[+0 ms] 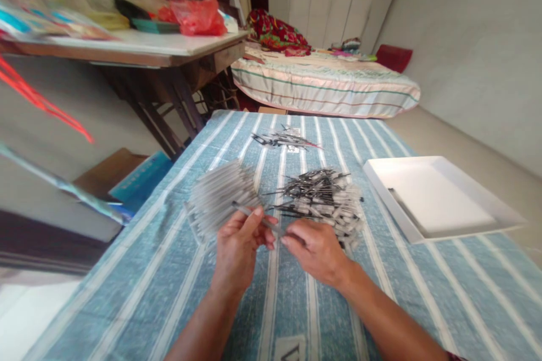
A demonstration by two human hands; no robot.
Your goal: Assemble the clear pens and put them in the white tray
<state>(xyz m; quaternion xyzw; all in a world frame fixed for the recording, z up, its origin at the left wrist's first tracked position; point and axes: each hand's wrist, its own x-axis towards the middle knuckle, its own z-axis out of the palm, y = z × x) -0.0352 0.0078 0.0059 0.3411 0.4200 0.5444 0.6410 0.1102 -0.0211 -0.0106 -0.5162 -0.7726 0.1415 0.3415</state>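
My left hand (239,245) pinches a slim grey pen (242,208) between thumb and fingers, its dark end pointing up and left. At the pen's other end, the fingers of my right hand (313,248) are closed round it, hiding that tip. Just beyond my left hand lies a stack of pale translucent pen barrels (220,194), side by side. By my right hand is a heap of pen parts (324,197) with thin black ends and clear, whitish bodies. Motion blur hides their finer details.
A white shallow tray (457,197) sits on the right, a dark thin stick (402,206) inside it. Farther back on the striped tablecloth (249,327) is a small dark pile of thin pieces (288,138). A cluttered side table (169,56) stands left; a bed (330,82) is behind.
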